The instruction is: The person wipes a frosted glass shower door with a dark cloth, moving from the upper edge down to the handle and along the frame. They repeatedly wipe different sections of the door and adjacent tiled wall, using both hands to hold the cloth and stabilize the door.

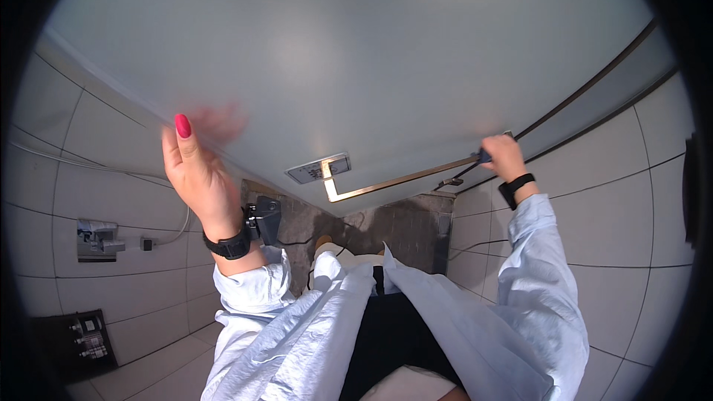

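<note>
A large frosted glass panel [356, 52] fills the upper view. My left hand [194, 171] lies flat against it with the fingers spread and holds nothing; its thumbnail is painted pink and its blurred reflection shows in the glass. My right hand [503, 157] is closed on a small dark blue object [484, 155], held against the glass at the end of a long brass-coloured bar [401, 179]. The bar bends in an L at its left end, next to a small rectangular plate [318, 168]. Both wrists wear black bands, and the sleeves are light blue.
Pale tiled walls stand left and right. On the left wall are a metal fixture [96, 239] with a cable and, lower down, a black box [74, 341]. A dark device [264, 219] sits on the grey stone floor [401, 226], with a floor grate [443, 241] at the right.
</note>
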Available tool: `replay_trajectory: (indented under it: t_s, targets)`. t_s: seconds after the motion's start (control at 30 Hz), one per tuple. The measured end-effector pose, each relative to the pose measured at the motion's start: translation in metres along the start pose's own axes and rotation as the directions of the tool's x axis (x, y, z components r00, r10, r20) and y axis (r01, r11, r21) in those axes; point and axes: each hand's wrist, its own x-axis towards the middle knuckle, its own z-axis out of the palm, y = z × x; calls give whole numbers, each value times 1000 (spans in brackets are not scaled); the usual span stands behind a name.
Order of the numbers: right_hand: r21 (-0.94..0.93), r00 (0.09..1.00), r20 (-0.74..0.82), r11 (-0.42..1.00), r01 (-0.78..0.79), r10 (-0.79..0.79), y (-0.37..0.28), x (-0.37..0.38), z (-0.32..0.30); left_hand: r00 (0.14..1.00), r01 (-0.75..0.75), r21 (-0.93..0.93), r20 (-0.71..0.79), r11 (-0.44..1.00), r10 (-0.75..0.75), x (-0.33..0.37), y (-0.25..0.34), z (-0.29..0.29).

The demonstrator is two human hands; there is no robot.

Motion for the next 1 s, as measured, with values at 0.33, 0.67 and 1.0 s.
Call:
replay_trajectory:
  t_s: [0.33, 0.67, 1.0]
  targets:
    - [84, 992, 78, 992, 96, -103, -91, 50, 36, 966, -112, 366, -178, 924, 188, -59, -33, -10]
    - [87, 983, -152, 989, 116, -102, -216, 74, 61, 632, -643, 581, 771, 499, -82, -183, -108, 8]
    - [-34, 968, -125, 974, -226, 220, -24, -8, 20, 567, -730, 608, 794, 313, -220, -200, -148, 2]
